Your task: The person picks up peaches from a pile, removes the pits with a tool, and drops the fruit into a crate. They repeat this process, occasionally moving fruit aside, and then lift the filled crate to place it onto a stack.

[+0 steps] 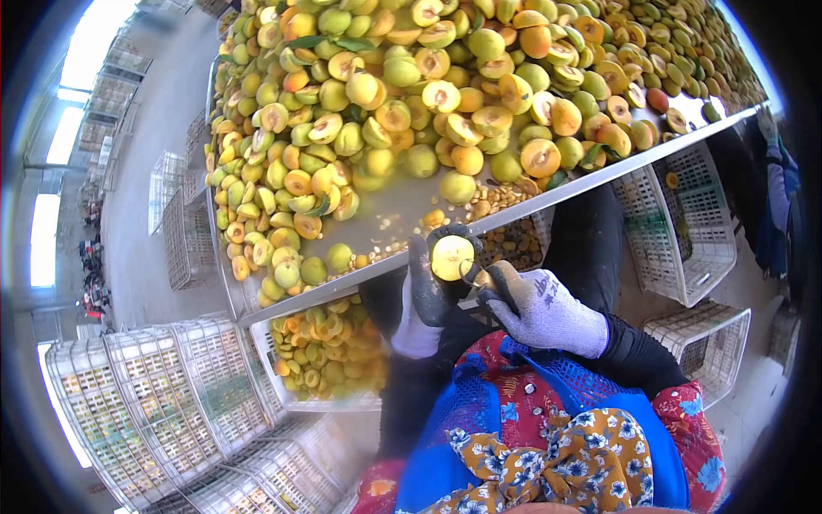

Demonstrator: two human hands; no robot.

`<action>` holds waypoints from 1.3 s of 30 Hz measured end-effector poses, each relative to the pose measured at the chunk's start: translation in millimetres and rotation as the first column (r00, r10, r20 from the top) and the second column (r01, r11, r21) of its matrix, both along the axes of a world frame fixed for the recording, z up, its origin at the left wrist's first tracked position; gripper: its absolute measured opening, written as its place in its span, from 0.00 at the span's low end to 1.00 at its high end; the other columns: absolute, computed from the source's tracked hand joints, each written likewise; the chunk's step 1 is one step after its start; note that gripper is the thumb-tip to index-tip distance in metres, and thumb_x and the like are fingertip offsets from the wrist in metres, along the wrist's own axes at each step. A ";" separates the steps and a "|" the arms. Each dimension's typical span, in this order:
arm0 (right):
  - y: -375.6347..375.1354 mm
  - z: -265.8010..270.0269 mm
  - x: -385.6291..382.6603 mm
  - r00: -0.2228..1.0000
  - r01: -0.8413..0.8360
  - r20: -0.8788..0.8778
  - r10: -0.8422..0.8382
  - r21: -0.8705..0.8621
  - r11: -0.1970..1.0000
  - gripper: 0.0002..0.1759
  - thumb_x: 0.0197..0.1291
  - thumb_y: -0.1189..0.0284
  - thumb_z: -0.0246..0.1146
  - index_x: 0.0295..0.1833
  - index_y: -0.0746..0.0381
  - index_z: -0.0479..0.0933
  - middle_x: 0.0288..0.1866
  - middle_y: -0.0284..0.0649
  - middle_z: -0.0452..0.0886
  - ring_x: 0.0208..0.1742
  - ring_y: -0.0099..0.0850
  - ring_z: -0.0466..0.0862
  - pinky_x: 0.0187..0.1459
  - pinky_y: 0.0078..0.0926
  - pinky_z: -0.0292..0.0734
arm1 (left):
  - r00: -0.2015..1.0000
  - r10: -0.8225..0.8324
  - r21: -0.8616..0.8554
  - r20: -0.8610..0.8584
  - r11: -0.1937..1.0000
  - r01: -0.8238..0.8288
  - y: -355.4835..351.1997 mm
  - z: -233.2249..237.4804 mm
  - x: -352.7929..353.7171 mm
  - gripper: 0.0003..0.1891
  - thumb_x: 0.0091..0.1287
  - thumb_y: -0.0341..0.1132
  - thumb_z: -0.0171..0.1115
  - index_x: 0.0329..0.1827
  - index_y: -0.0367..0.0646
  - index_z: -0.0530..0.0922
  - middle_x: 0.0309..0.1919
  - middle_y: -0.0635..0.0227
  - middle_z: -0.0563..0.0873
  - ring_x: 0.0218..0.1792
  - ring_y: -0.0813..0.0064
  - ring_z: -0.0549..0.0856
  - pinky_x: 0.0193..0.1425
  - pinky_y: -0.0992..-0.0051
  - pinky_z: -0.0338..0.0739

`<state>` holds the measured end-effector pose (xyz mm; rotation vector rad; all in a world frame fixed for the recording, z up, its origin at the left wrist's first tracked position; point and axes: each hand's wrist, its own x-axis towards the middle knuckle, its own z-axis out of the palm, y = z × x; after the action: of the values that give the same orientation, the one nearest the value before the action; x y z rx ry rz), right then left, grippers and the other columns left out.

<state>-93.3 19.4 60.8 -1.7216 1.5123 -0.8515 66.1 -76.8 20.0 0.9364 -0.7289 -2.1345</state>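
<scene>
My left hand (424,295), in a dark-palmed glove, holds a yellow fruit (452,257) over the table's near edge. Its cut or bare pale face points up. My right hand (548,308), in a pale glove with a dark palm, is closed on a small tool with a curved metal end, close to the fruit's right side. Halved and whole fruits (394,116) are heaped on the metal table (385,214) beyond my hands. Loose pits (501,199) lie along the rim, and more show in a container below it.
A white crate of fruit halves (330,351) stands below the table at left. Stacked crates (163,385) rise further left. Two white crates, one upper (676,223) and one lower (706,351), stand at right. Another person's sleeve (777,188) shows at far right.
</scene>
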 end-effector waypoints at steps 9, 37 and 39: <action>17.0 -9.6 -7.1 0.993 0.118 -0.009 -0.118 0.017 0.993 0.16 0.69 0.66 0.59 0.47 0.68 0.66 0.21 0.50 0.77 0.25 0.52 0.82 0.24 0.47 0.73 | 0.974 -0.028 -0.329 0.224 0.939 0.103 25.7 10.3 -33.1 0.34 0.78 0.63 0.36 0.57 0.38 0.75 0.43 0.63 0.85 0.44 0.73 0.84 0.51 0.76 0.79; 95.8 -39.0 -126.6 0.517 0.653 0.419 -0.746 0.370 0.660 0.21 0.73 0.56 0.55 0.46 0.67 0.76 0.32 0.43 0.80 0.35 0.27 0.77 0.40 0.33 0.73 | 0.840 -0.519 0.064 -0.157 0.843 0.533 -30.4 -8.7 -323.2 0.23 0.74 0.56 0.54 0.57 0.45 0.77 0.44 0.63 0.85 0.26 0.78 0.78 0.24 0.82 0.70; 97.3 -39.9 -133.9 0.540 0.665 0.390 -0.746 0.345 0.662 0.22 0.74 0.56 0.54 0.46 0.68 0.76 0.33 0.46 0.80 0.37 0.29 0.77 0.42 0.33 0.72 | 0.838 -0.520 0.087 -0.163 0.839 0.537 -31.8 -9.5 -330.1 0.24 0.74 0.56 0.55 0.59 0.45 0.77 0.45 0.63 0.85 0.26 0.78 0.78 0.24 0.82 0.70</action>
<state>-227.2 116.7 20.9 -0.5973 1.8285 -1.4129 -264.0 -108.6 10.5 0.6950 -0.8649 -2.7325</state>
